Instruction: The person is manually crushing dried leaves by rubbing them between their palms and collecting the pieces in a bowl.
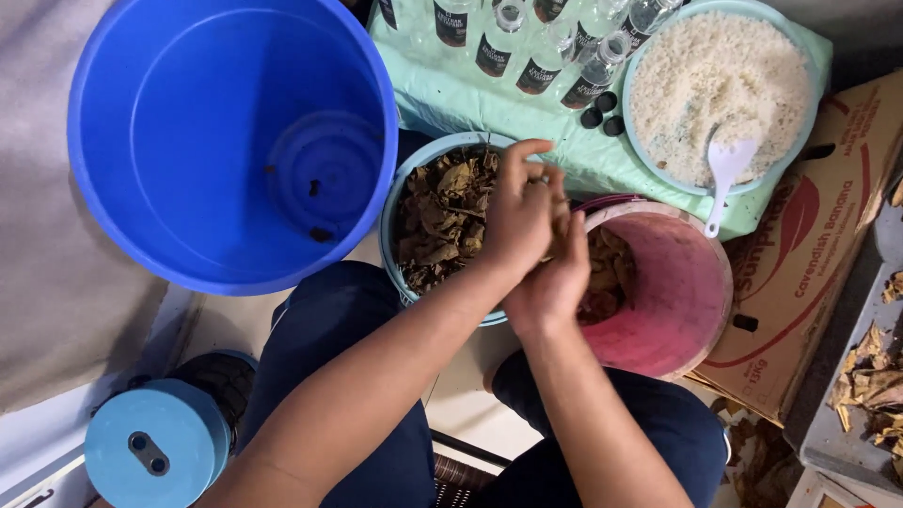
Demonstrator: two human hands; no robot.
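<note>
Floor space is crowded with a big blue bucket [230, 141] and a rice basin [720, 89]. Both hands, left hand [517, 212] over right hand [555, 277], seem clenched on dried leaves [442, 216] above the pink tub [673, 292]; crumbling low keeps bits inside.

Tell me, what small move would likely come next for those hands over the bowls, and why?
Probably letting the crumbled pieces drop into the pink bucket: both the left hand and right hand are pressed together around dried leaves, right above its rim.
</note>
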